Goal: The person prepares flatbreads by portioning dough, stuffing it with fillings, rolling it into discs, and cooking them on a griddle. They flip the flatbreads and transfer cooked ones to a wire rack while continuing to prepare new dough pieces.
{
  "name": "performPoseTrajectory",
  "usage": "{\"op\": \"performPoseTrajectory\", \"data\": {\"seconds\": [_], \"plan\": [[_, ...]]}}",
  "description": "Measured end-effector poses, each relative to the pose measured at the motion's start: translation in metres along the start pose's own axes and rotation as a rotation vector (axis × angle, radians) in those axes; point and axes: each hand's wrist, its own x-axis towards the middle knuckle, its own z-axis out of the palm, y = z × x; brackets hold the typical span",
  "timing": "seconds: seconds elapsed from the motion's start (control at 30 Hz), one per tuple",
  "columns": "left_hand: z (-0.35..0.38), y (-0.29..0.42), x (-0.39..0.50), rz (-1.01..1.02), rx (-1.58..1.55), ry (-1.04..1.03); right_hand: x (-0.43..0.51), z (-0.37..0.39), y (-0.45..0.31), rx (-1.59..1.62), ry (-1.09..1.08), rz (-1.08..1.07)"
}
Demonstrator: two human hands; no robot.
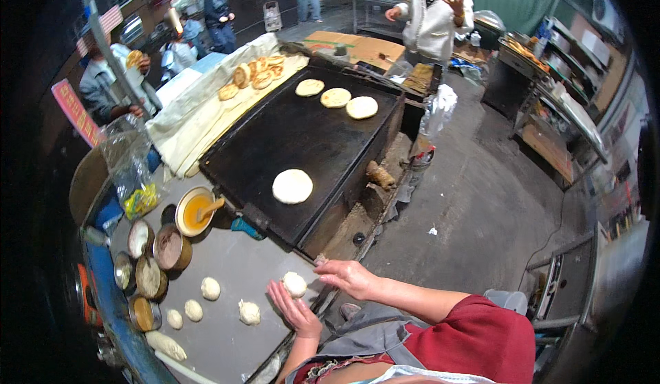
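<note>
My left hand lies flat and palm-in against a round dough ball near the front edge of the grey worktop. On the dough's other side, my right hand is slightly bent, its fingertips a short gap away with nothing seen in them. Left of my hands sit a lumpy dough piece, a smoother dough ball and two smaller ones. A long dough piece lies at the worktop's near left. One pale flatbread rests on the black griddle.
Three flatbreads lie at the griddle's far end. Browned breads rest on a cloth. A bowl of yellow liquid with a brush stands beside several metal pots. A person stands beyond the griddle; others stand to the left.
</note>
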Motion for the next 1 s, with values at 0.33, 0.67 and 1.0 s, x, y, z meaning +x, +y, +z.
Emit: {"op": "performPoseTrajectory", "data": {"seconds": [0.33, 0.67, 1.0], "plan": [[-0.076, -0.025, -0.03, -0.041, -0.169, 0.124, 0.016, 0.066, -0.051, 0.038, -0.149, -0.034], [-0.183, -0.12, -0.095, -0.296, 0.263, 0.371, 0.047, 0.107, -0.06, -0.031, -0.041, 0.019], [-0.182, -0.123, -0.086, -0.245, 0.154, 0.269, 0.062, 0.202, -0.067, -0.412, -0.209, -0.084]]}}
